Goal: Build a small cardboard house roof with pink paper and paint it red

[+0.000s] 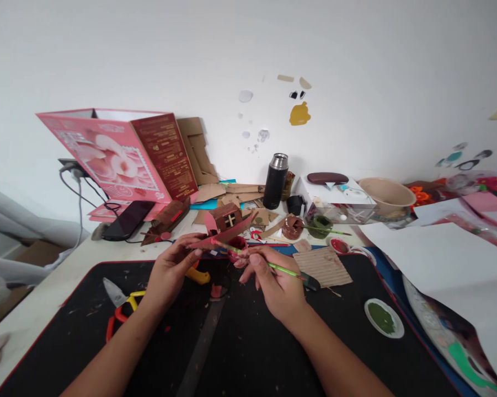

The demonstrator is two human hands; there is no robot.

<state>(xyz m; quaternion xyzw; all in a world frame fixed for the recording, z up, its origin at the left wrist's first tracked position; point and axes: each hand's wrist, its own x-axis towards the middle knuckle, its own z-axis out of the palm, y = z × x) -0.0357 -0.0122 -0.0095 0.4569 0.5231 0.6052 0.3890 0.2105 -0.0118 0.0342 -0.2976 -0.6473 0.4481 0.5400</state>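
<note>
My left hand [171,270] is closed on the near left edge of a small painted cardboard boat [226,221], which has a brown cabin with a window and a red side. Held between the fingers and thumb of my right hand [279,284] is a thin green paintbrush [282,269]. Its reddish tip meets or nearly meets the boat's red side. Just below the boat stands a jar of red paint [236,249], partly hidden by the brush and fingers. A dark-handled tool [311,282] lies beyond my right hand, mostly covered.
Scissors [122,300] and a dark ruler [202,347] lie on the black mat [252,353]. A lid of green paint [384,318] sits right, corrugated cardboard [325,267] nearer the middle. Behind stand a brown paint jar [292,229], a green jar [323,227] and a black flask [275,182].
</note>
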